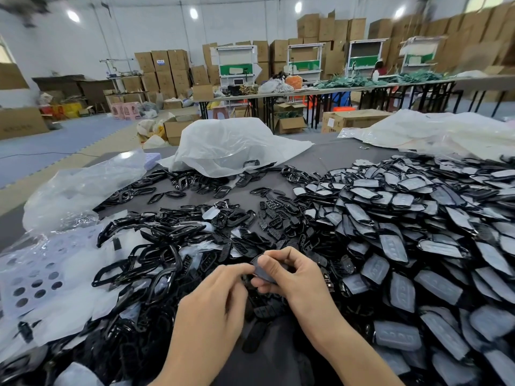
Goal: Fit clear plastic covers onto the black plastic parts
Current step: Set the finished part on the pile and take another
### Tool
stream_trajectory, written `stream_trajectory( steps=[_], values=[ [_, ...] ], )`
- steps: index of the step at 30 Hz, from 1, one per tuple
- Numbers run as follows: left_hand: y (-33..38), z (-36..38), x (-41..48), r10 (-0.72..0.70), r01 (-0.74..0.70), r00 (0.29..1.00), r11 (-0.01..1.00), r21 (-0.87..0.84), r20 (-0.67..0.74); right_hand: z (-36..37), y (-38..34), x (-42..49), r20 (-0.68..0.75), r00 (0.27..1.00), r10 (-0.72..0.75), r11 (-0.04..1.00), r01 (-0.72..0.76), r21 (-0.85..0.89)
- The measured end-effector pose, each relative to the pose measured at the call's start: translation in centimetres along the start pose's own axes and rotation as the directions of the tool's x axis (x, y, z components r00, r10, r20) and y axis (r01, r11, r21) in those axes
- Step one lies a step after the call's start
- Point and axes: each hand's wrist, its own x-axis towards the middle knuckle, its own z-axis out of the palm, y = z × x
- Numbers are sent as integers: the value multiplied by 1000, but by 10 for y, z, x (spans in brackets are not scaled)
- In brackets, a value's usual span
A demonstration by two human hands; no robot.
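Right hand (289, 271) pinches black part (263, 271) above table (334, 154), tilted toward face, likely for alignment. Left hand (217, 299) fingertips curl onto its edge, probably seating clear cover. Finished pile (418, 232) lies right; bare frames (150, 246) lie left.

Bright, even white light across the hall, pouring down from round ceiling lamps (193, 13) that bloom into soft blobs. Shadows barely show. Sheen on the plastic bag (223, 140). Centre's fairly sharp: left hand (214, 296), right hand (292, 274), the black part (264, 271) between them. Corners smear and bend; cardboard boxes (473, 45) top right go blurry.
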Motion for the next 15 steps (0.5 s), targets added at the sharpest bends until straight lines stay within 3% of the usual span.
stream_trajectory(
  steps=[3,6,9,15],
  values=[
    [1,4,2,-187,175,982,947,-270,-17,1,1,-1,20,1000,-6,1000,6,-3],
    [3,5,6,-288,306,951,832,-463,110,1,0,-1,61,998,-35,999,38,-39],
    [4,7,8,-294,356,934,772,-526,201,3,1,-3,152,987,-44,994,58,-91],
    [-1,8,6,-323,324,943,833,-449,82,4,1,-4,183,983,12,998,-1,-58]
  ],
)
